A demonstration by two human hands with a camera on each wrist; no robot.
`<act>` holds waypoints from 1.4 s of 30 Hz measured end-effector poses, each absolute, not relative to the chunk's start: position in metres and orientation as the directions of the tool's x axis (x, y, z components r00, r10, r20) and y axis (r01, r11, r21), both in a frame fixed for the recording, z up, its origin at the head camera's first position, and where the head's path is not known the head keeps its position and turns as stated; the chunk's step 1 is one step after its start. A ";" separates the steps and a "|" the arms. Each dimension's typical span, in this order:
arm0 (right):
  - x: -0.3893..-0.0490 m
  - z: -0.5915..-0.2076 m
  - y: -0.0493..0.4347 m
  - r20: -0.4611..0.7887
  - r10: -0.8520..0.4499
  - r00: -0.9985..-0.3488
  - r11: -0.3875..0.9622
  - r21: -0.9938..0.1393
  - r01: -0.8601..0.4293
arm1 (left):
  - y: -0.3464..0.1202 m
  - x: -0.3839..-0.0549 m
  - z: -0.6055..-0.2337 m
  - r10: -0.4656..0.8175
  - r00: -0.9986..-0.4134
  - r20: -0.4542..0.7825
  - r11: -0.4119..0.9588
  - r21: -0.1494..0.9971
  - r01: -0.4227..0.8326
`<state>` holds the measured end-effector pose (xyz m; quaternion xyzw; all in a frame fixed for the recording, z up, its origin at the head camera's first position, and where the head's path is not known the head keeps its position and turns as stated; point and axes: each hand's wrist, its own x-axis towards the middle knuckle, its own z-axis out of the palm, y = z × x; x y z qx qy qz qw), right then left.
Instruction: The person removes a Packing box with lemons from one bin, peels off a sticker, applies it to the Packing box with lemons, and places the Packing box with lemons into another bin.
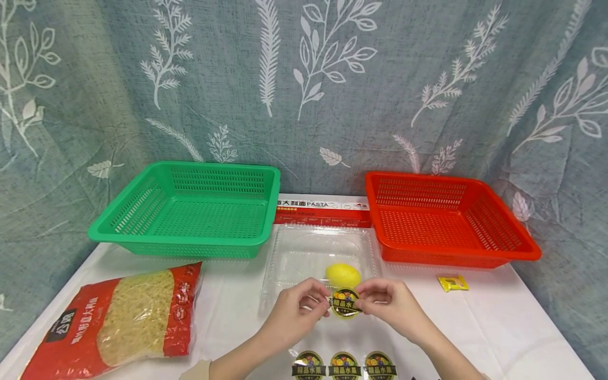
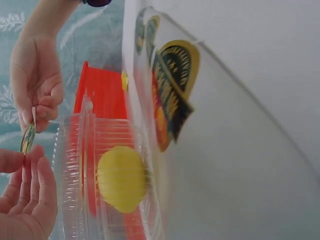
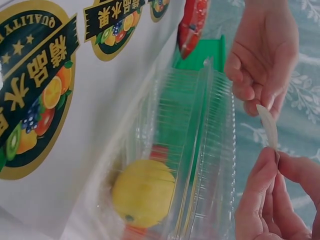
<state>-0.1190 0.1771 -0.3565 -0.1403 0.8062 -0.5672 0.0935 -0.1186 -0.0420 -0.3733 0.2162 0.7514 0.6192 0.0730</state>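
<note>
In the head view, a round black-and-gold fruit sticker [image 1: 345, 304] is stretched between both hands, just in front of a clear plastic box [image 1: 304, 264]. My left hand [image 1: 304, 307] pinches its left edge between thumb and finger. At the opposite edge, my right hand [image 1: 390, 305] pinches it the same way. Seen edge-on in the right wrist view, the sticker [image 3: 270, 131] bends slightly and shows a pale back. A yellow lemon [image 1: 343, 275] lies inside the box, near its front right, and shows through the plastic in the left wrist view.
Matching stickers [image 1: 344, 366] lie in a row at the front edge. A green basket [image 1: 190, 248] stands back left, a red basket [image 1: 442, 254] back right, with a pasta box [image 1: 323, 211] between them. A pasta bag [image 1: 138, 316] lies left; a small yellow packet [image 1: 453, 283] lies right.
</note>
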 end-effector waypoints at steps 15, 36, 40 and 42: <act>-0.132 -0.356 0.169 0.085 -0.295 -0.952 0.245 -0.956 -0.161 | -0.043 -0.130 -0.370 0.315 -0.925 0.211 0.163 0.948 0.272; -0.161 -0.344 0.159 0.097 -0.275 -0.957 0.348 -0.917 -0.193 | -0.050 -0.156 -0.355 0.246 -0.948 0.204 0.240 0.934 0.264; -0.168 -0.344 0.156 0.096 -0.270 -0.958 0.364 -0.911 -0.194 | -0.049 -0.162 -0.358 0.225 -0.936 0.269 0.310 0.892 0.331; -0.172 -0.345 0.155 0.096 -0.266 -0.959 0.367 -0.910 -0.193 | -0.048 -0.165 -0.359 0.210 -0.927 0.309 0.360 0.857 0.368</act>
